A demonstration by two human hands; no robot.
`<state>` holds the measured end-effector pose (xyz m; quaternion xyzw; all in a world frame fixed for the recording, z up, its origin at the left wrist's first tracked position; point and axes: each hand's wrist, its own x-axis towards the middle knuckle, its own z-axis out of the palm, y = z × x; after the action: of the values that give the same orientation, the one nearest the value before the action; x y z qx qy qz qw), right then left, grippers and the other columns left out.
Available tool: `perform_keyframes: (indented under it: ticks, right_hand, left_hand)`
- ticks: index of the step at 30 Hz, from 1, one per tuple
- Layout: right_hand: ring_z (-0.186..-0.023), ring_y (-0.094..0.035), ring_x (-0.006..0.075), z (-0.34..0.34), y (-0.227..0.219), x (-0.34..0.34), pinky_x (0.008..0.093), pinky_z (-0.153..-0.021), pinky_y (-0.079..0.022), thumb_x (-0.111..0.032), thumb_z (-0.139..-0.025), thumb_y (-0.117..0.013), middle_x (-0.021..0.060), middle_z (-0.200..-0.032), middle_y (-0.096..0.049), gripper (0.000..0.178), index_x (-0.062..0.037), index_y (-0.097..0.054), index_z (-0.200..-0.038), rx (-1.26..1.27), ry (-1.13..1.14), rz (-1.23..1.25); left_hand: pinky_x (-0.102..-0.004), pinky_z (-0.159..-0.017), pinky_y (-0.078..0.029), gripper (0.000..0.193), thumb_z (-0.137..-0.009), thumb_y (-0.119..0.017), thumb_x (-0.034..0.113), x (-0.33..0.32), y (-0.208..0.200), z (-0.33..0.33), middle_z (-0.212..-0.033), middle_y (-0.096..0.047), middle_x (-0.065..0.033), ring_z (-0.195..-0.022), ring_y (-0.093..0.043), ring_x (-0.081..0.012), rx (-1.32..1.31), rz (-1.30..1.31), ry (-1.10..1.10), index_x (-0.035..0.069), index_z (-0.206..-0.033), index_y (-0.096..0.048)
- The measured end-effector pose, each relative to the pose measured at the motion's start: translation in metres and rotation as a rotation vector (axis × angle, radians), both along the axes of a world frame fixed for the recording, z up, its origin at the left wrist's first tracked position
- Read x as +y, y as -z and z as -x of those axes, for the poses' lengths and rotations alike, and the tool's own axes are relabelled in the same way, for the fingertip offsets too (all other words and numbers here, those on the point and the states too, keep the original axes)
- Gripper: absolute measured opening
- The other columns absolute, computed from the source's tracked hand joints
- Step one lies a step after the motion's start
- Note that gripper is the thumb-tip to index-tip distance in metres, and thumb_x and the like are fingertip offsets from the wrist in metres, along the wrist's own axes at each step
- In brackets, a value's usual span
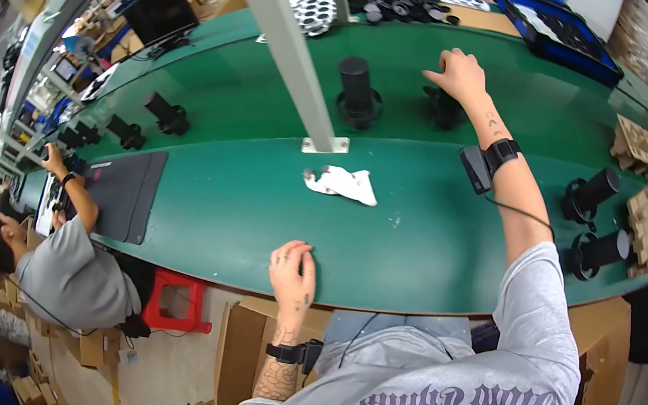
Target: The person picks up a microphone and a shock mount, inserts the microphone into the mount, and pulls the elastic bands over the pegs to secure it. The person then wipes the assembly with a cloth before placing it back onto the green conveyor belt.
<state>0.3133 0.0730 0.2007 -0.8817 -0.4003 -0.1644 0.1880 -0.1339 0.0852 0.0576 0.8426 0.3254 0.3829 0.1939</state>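
Reaching far over the green counter [419, 242], the right hand [462, 76] closes its fingers on a black cylindrical part [444, 107] standing on the far belt; stretched that far, it could tip it into the taller black part [357, 90] just beside; the left hand [294, 269] rests open, gripping nothing, on the near edge; a crumpled white cloth [344, 183] lies between
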Motion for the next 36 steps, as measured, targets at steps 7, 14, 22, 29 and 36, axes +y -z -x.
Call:
perform_keyframes:
  ticks: [7, 14, 22, 29, 36]
  right_hand:
    - [-0.099, -0.061, 0.0349, 0.06, -0.037, 0.041, 0.0431, -0.077, -0.053, -0.004, -0.063, -0.066, 0.0158, -0.128, -0.051, 0.088, -0.0261, -0.035, -0.141, 0.016, -0.333, 0.109]
    - [-0.106, -0.06, 0.0343, 0.107, -0.014, 0.074, 0.0403, -0.083, -0.053, -0.004, -0.063, -0.067, 0.0169, -0.137, -0.043, 0.084, -0.0314, -0.039, -0.138, 0.063, -0.403, 0.262]
    - [-0.082, -0.063, 0.0191, 0.158, 0.001, -0.099, 0.0316, -0.068, -0.052, -0.006, -0.08, -0.064, 0.0084, -0.115, -0.054, 0.043, -0.0075, -0.051, -0.121, 0.799, -0.601, -0.68]
    - [-0.071, -0.064, 0.0234, 0.214, 0.063, -0.208, 0.0318, -0.057, -0.057, -0.016, -0.074, -0.071, 0.0204, -0.118, -0.052, 0.065, -0.0071, -0.039, -0.13, 1.42, -0.761, -1.17]
    - [-0.087, -0.065, 0.0324, 0.222, 0.083, -0.218, 0.0306, -0.058, -0.059, -0.02, -0.073, -0.071, 0.033, -0.126, -0.043, 0.075, -0.0064, -0.034, -0.136, 1.594, -0.807, -1.533]
  left_hand:
    - [-0.0388, -0.084, -0.044, 0.01, -0.081, -0.059, 0.004, 0.0, 0.001, 0.005, -0.101, -0.062, -0.0103, -0.095, -0.055, -0.0298, 0.004, 0.019, -0.048, 0.004, -0.089, -0.064]
    - [-0.0393, -0.086, -0.044, 0.01, -0.082, -0.058, 0.005, 0.004, -0.003, -0.001, -0.101, -0.062, -0.0106, -0.097, -0.055, -0.0303, 0.017, -0.007, -0.034, 0.003, -0.09, -0.064]
    - [-0.0265, -0.067, -0.052, 0.027, -0.09, -0.057, 0.009, -0.006, 0.0, 0.013, -0.097, -0.063, -0.0102, -0.083, -0.063, -0.0173, -0.291, 0.455, 0.056, 0.0, -0.115, -0.057]
    - [-0.022, -0.054, -0.053, 0.072, -0.067, -0.081, 0.009, -0.08, -0.155, -0.028, -0.103, -0.063, -0.0163, -0.078, -0.068, -0.0166, -0.386, 0.509, 0.529, -0.002, -0.126, -0.043]
    - [-0.0199, -0.047, -0.05, 0.076, -0.054, -0.09, 0.018, -0.105, -0.15, -0.039, -0.09, -0.064, -0.0107, -0.06, -0.063, -0.0122, -0.315, 0.152, 0.634, -0.004, -0.116, -0.051]
